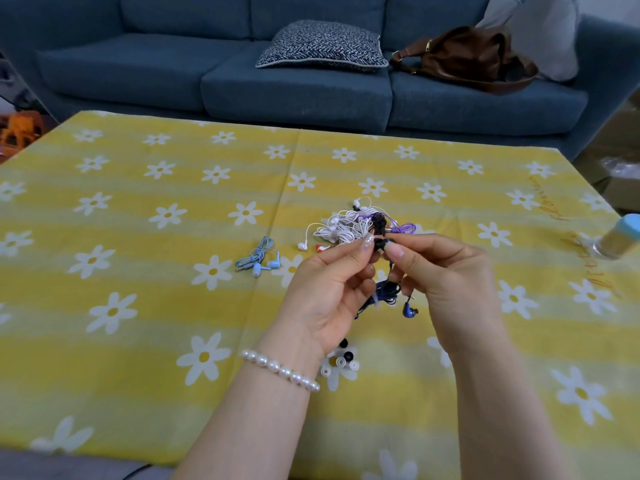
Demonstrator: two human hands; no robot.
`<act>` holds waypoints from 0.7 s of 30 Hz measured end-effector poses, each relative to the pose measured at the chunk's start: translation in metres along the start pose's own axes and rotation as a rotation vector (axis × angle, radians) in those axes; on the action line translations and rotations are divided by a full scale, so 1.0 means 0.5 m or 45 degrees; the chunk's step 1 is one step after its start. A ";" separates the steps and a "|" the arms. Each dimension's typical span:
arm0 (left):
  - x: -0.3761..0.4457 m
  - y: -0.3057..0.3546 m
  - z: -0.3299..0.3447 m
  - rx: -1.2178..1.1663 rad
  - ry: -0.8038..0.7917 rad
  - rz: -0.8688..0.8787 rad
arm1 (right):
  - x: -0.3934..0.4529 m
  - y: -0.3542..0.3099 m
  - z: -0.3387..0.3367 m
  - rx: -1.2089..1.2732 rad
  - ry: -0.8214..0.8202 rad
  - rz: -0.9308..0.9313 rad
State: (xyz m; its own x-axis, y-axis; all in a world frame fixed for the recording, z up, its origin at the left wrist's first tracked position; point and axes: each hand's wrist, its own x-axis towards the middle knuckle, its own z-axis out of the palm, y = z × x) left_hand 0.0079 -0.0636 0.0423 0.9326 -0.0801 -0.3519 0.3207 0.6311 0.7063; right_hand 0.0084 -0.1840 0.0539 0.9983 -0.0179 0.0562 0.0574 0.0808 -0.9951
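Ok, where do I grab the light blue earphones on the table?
I'd pinch the light blue earphones from above, at the middle of the bundled cable. They lie flat on the yellow tablecloth, and the coil gathers everything; the buds lie loose at its near end.

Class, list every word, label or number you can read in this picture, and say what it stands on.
Upper orange cursive word on the tablecloth: too blurred to read.
Lower orange cursive word: too blurred.
Dark blue earphones, bottle: no text visible.
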 end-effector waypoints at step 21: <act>-0.005 -0.010 0.008 0.082 -0.014 0.117 | 0.004 0.002 0.014 0.046 0.196 0.037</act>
State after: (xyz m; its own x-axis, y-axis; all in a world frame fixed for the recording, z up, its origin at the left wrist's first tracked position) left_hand 0.0046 -0.0698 0.0423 0.9602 -0.0324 -0.2774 0.2432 0.5855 0.7733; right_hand 0.0106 -0.1769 0.0538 0.9858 -0.1673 0.0114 0.0318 0.1197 -0.9923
